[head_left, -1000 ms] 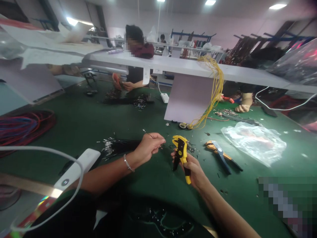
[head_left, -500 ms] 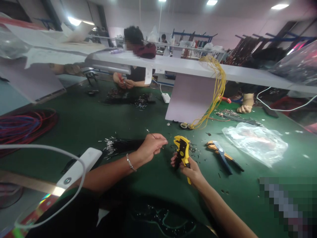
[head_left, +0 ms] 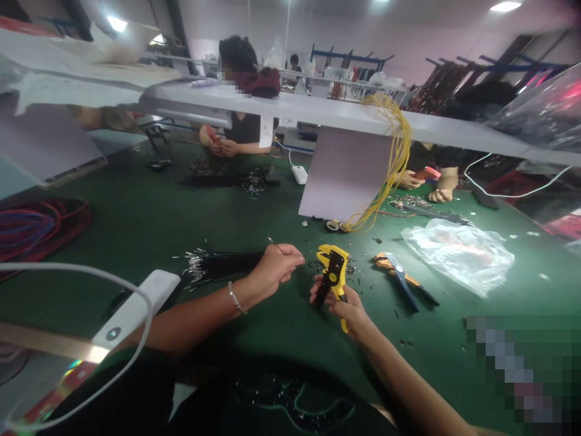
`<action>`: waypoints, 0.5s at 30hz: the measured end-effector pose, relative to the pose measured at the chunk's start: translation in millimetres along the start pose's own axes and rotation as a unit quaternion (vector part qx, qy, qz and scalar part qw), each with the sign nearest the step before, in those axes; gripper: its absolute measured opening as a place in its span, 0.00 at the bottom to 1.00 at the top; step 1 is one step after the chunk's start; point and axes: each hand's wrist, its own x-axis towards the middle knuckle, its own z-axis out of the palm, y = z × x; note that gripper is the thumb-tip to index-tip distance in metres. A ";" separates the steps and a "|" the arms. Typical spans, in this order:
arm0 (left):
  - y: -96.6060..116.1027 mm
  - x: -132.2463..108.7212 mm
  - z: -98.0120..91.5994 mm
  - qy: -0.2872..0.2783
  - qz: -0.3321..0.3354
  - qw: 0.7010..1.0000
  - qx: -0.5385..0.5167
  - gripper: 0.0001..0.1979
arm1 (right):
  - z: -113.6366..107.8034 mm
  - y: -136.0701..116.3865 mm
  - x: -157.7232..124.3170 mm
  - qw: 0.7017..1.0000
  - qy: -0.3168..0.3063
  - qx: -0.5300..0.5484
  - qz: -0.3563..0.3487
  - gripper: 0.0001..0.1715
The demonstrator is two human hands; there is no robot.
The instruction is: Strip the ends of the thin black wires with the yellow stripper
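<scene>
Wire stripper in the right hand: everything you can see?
The wire stripper is a yellow, plastic-looking hand tool with a black jaw section and black lever at its head. It is held tilted, head up, above the green mat, touching only the right hand, which wraps the handles. The yellow handle end sticks out below the hand.

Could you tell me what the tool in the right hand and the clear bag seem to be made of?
The wire stripper looks like glossy yellow moulded plastic, going by its smooth sheen. The bag seems thin clear polythene, given its sharp creases and glare.
</scene>
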 end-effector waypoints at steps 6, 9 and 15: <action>-4.9 -1.1 2.8 -0.012 -0.014 1.000 -0.002 0.05 | 3.3 -4.0 -1.6 1.000 0.016 0.003 -0.009 0.34; -7.7 -1.0 3.3 -0.018 -0.017 1.000 -0.001 0.05 | 3.8 -4.9 -2.3 1.000 0.017 0.010 -0.007 0.34; -11.3 0.1 4.1 -0.020 -0.015 1.000 -0.012 0.06 | 5.5 -2.2 -3.0 1.000 -0.003 0.024 -0.001 0.35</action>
